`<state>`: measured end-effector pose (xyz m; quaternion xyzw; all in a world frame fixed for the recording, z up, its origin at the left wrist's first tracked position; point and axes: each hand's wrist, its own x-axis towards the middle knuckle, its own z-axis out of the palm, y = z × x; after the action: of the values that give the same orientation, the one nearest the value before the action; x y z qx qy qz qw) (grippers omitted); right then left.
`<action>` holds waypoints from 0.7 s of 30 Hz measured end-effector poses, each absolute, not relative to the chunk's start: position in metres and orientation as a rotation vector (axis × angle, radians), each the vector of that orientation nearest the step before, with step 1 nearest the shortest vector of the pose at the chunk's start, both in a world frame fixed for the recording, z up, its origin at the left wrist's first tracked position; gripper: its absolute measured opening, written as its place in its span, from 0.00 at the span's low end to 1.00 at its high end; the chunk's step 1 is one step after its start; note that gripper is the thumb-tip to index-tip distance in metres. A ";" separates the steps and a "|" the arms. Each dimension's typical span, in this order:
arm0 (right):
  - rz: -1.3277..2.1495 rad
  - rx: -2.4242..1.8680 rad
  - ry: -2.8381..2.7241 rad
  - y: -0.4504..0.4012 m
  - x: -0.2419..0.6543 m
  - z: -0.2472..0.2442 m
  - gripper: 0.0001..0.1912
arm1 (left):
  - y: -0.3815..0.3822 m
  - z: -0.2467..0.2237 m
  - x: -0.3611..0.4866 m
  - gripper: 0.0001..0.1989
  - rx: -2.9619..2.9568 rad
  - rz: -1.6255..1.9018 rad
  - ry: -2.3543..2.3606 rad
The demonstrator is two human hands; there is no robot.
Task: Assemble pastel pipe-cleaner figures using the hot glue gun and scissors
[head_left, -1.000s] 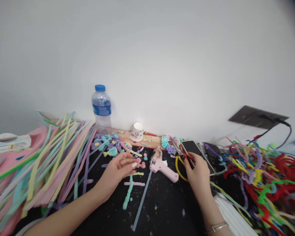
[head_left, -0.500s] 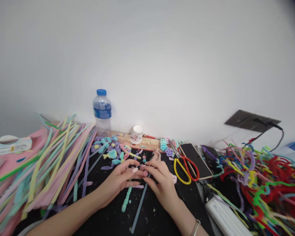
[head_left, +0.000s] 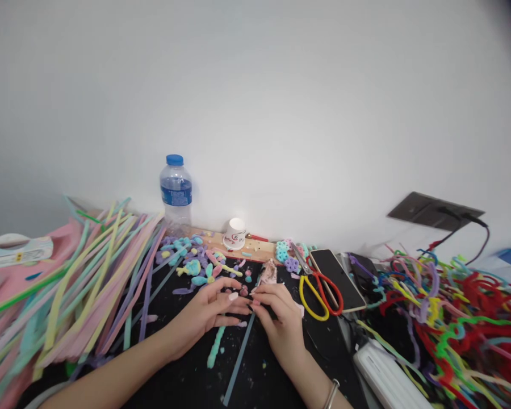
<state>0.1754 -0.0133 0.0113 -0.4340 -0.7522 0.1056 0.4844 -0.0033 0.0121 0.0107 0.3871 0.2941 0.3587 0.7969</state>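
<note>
My left hand (head_left: 210, 309) is over the black work surface, its fingers apart and nothing plainly held in them. Facing it, my right hand (head_left: 280, 313) has thumb and fingertips pinched together; whatever is between them is too small or hidden. Just beyond the fingertips are small pink fuzzy pieces (head_left: 243, 289). A mint fuzzy twisted stem (head_left: 216, 347) lies below my left hand, and a thin grey-blue strip (head_left: 239, 358) runs toward me between the hands. Behind my right hand sits a crumpled pinkish wrapper (head_left: 268, 271).
Scissors (head_left: 322, 292) with red and yellow handles lie against a phone (head_left: 338, 278) on the right. Pastel pipe cleaners (head_left: 106, 272) are heaped left, bright ones (head_left: 460, 324) right. A bottle (head_left: 176, 193) and paper cup (head_left: 234, 234) stand by the wall. A white power strip (head_left: 387, 372) lies lower right.
The fingertips of my two hands have come slightly apart. The pink piece that was between them now shows beyond my left fingers. My right fingers are closer together.
</note>
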 end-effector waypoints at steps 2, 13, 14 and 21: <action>0.243 -1.073 -1.813 -0.014 0.178 0.011 0.05 | 0.013 0.011 -0.003 0.10 0.828 0.786 0.664; 0.157 -1.146 -1.795 -0.014 0.185 0.008 0.04 | 0.020 0.004 -0.005 0.09 0.943 0.939 0.905; 0.152 -1.148 -1.789 -0.014 0.185 0.008 0.03 | 0.020 0.005 -0.005 0.09 0.958 0.943 0.916; 0.174 -1.140 -1.772 -0.011 0.185 0.006 0.03 | 0.020 0.010 -0.006 0.14 1.050 1.014 0.994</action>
<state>0.1850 -0.0114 0.0057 -0.4697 -0.7301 0.0717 0.4911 -0.0059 0.0196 0.0097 0.4596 0.4351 0.4436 0.6346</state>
